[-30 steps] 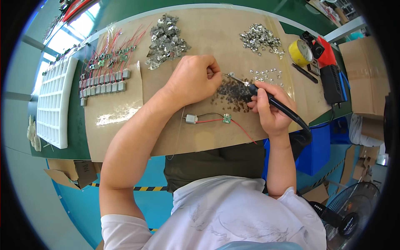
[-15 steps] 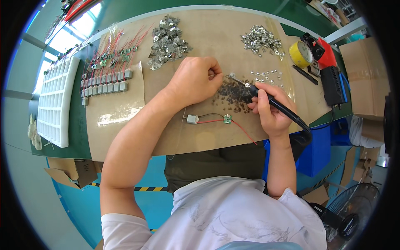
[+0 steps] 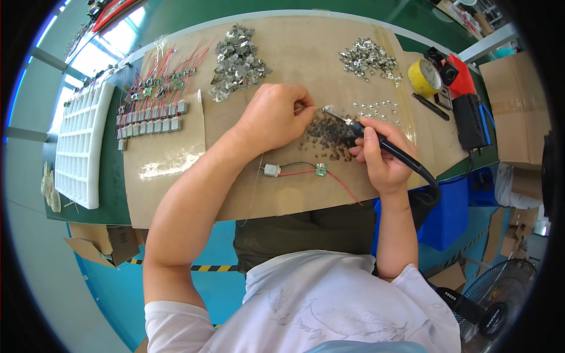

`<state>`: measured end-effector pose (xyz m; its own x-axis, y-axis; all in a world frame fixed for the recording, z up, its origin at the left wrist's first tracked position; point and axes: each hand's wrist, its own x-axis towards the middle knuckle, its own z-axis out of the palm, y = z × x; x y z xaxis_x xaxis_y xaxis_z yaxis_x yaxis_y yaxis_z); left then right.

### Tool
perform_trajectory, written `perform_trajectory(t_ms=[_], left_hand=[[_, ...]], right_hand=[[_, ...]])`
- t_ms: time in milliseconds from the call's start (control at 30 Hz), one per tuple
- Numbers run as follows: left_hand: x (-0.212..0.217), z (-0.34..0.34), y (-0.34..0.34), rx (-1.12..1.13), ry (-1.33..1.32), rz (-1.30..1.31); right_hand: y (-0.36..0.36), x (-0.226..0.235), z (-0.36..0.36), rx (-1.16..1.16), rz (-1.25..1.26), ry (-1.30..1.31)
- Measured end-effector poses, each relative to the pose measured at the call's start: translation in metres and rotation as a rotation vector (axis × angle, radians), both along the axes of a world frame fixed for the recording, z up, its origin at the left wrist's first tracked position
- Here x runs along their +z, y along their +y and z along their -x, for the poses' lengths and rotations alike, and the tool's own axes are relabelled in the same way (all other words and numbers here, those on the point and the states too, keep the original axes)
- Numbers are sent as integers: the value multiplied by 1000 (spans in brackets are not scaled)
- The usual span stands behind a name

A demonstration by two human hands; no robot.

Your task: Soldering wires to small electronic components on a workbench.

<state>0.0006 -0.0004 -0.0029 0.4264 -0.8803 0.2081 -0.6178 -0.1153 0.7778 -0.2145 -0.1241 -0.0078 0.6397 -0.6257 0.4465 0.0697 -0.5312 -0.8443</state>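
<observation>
My left hand (image 3: 276, 115) is closed in a pinch, its fingertips partly hidden. A thin strand of solder wire (image 3: 254, 194) trails from beneath that wrist over the table edge. My right hand (image 3: 385, 159) grips a black soldering iron (image 3: 393, 148) like a pen. Its metal tip points left, close to my left fingertips, with a wisp of smoke beside it. Under the tip lies a patch of dark brown specks (image 3: 332, 138). Nearer me rests a small silver motor (image 3: 272, 170), joined by red and black wires to a little green circuit board (image 3: 321, 169).
Flat metal tabs (image 3: 238, 62) are heaped at the back, small shiny pieces (image 3: 369, 57) at back right. Wired motors (image 3: 150, 120) stand in rows at left beside a white compartment tray (image 3: 82, 147). Yellow tape (image 3: 424, 77), a black pen (image 3: 431, 106) and a black box (image 3: 469, 120) sit right.
The soldering iron's tip has shifted slightly left, toward my left fingertips. Both hands otherwise stay nearly in place; the motor and board lie as before.
</observation>
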Motion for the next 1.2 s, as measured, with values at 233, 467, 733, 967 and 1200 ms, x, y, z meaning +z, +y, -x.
perform_trajectory(t_ms=[233, 467, 733, 967, 1200], left_hand=[[4, 0, 0, 23, 59, -7], [1, 0, 0, 22, 60, -12], [2, 0, 1, 14, 33, 27], [-4, -2, 1, 80, 134, 61], [19, -4, 3, 180, 570, -37]], right_hand=[[3, 0, 0, 1, -33, -49], [1, 0, -2, 21, -31, -39], [2, -3, 2, 5, -55, -74], [6, 5, 13, 30, 71, -16], [34, 17, 18, 118, 375, 134]])
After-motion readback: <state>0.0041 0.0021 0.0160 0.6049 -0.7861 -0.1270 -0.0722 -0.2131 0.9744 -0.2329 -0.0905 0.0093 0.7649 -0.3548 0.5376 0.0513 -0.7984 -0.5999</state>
